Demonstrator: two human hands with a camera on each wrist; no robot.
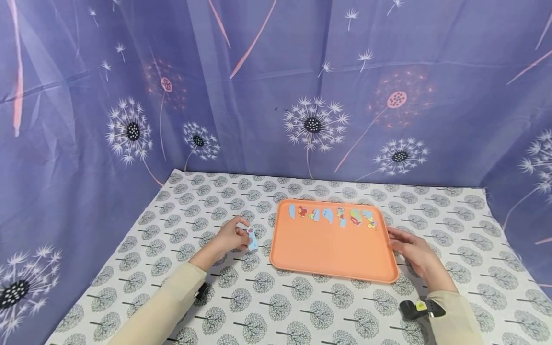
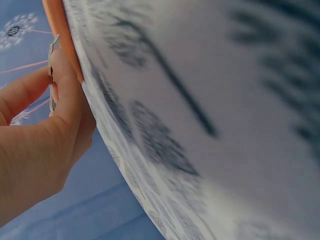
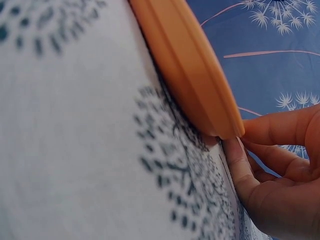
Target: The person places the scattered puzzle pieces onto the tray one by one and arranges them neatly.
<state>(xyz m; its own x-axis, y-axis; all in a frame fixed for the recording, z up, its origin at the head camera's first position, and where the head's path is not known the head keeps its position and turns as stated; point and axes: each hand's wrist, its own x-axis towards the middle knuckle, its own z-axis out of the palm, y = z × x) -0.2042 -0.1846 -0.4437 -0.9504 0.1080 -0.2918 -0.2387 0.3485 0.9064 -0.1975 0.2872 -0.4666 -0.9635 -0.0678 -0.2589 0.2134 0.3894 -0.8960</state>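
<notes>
My left hand (image 1: 230, 235) pinches a light-blue puzzle piece (image 1: 252, 242) with a small red print between thumb and fingers, just left of the tray and above the cloth. From the left wrist view the piece (image 2: 52, 75) appears thin and nearly edge-on. An orange rectangular tray (image 1: 327, 251) lies on the table, its far side bearing a row of several irregular puzzle pieces (image 1: 328, 215) in light blue, red, green and yellow. At the tray's right edge, my right hand (image 1: 413, 250) holds the rim (image 3: 220, 100) between thumb and fingers.
A white cloth with grey tree prints (image 1: 297, 306) covers the table. Purple-blue curtains with dandelion prints (image 1: 258, 96) hang behind it and along both sides. A black wrist camera (image 1: 420, 309) is strapped at the right sleeve.
</notes>
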